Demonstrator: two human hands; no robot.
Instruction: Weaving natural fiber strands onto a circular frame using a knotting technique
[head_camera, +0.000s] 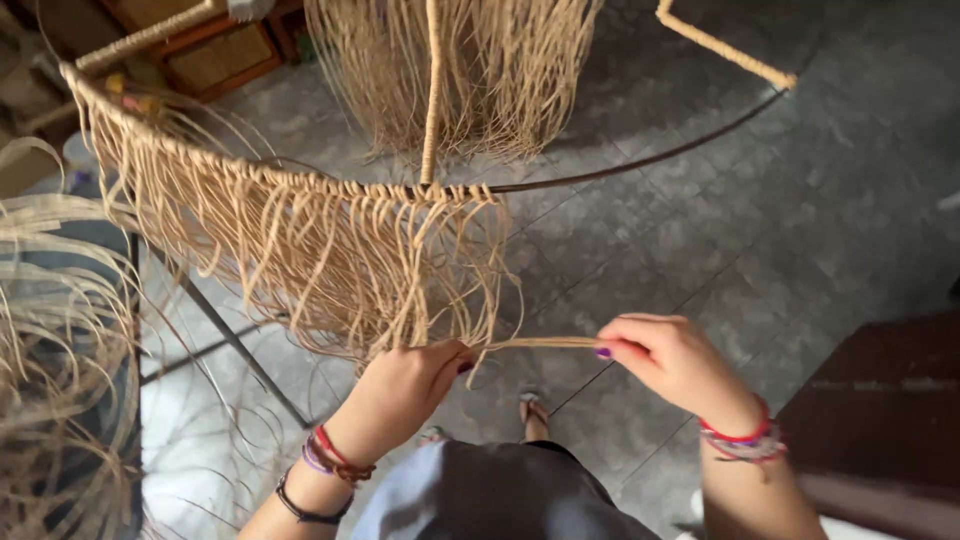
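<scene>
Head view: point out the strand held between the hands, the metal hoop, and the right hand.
strand (545, 343), head view, middle of the taut stretch between the hands
hoop (640, 163), head view, bare dark rod
right hand (668, 358), head view, back of hand

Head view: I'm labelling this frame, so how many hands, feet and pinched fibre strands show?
Hands: 2, left hand and right hand
feet: 2
fibre strand pinched between both hands: 1
Total: 5

Carrier: grey tiled floor (800, 230), seams running diagonally.
On it: thin dark legs of a metal frame (235, 345), sandalled feet (535, 408), a wooden crate (215, 55) far left.
</scene>
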